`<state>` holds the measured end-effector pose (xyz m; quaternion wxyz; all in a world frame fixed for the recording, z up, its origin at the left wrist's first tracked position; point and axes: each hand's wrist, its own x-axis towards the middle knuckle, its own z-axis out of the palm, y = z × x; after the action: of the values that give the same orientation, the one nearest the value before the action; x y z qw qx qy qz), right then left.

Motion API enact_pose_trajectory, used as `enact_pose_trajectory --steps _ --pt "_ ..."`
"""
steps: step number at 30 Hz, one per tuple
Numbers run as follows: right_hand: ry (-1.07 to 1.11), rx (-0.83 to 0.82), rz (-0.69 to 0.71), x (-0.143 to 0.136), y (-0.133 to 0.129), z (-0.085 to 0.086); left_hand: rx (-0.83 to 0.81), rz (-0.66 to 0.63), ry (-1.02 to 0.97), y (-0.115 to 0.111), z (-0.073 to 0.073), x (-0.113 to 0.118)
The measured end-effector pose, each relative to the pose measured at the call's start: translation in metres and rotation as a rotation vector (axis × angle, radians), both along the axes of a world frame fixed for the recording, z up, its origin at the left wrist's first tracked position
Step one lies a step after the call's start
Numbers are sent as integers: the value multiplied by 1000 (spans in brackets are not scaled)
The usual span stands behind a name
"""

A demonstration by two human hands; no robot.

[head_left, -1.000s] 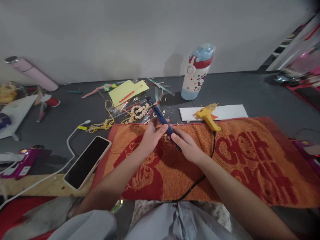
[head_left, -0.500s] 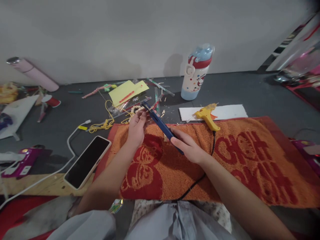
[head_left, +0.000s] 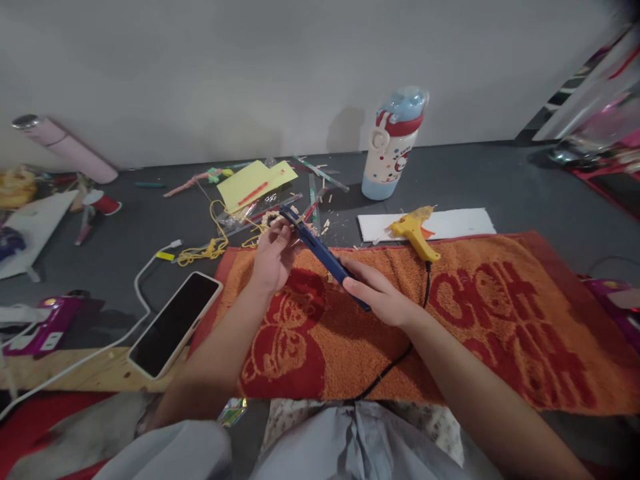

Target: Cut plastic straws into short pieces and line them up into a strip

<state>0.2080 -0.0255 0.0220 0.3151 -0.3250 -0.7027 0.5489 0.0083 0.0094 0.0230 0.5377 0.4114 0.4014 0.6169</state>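
My right hand (head_left: pixel 373 291) is closed around the lower end of a long, narrow blue tool (head_left: pixel 325 255) with a slotted body; its exact kind is unclear. The tool slants up and left over the towel, its far end beside my left hand (head_left: pixel 275 251). The fingers of that left hand are bent and pinched close to the tool's tip, where a small pale wooden strip (head_left: pixel 299 219) shows against the blue. Part of the strip is hidden by the tool and fingers. Under both hands lies an orange and red towel (head_left: pixel 370 353).
Yellow string (head_left: pixel 205 251), yellow paper (head_left: pixel 245 188) and small wooden bits (head_left: pixel 326 227) lie behind my hands. A yellow glue gun (head_left: pixel 416 230) rests on a white strip (head_left: pixel 465 223), near a bottle (head_left: pixel 390 153). At left are a phone (head_left: pixel 175 325) and a white cable (head_left: pixel 143 293).
The blue tool's far end has shifted slightly up and left. My left hand has turned a little, its fingers lower along the tool. My right hand keeps its hold.
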Motion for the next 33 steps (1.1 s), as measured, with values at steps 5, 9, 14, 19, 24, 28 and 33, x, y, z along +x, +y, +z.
enact_pose_trajectory --steps 5,9,14,19,24,28,33 --pt "-34 25 2 1 1 1 3 -11 -14 -2 2 0" --pt "-43 60 -6 2 0 -5 3 11 20 0 -1 0" --pt "-113 126 -71 4 0 -10 124 128 278 4 -3 -2" --pt "-209 251 -95 6 1 -7 272 350 850 -2 4 -9" --pt "-286 355 -107 7 2 -4 366 423 1151 -7 8 -14" --pt "-265 356 -90 9 4 -5 375 413 1159 -7 9 -13" --pt "-233 326 -83 10 5 -7 413 423 1168 -5 8 -13"
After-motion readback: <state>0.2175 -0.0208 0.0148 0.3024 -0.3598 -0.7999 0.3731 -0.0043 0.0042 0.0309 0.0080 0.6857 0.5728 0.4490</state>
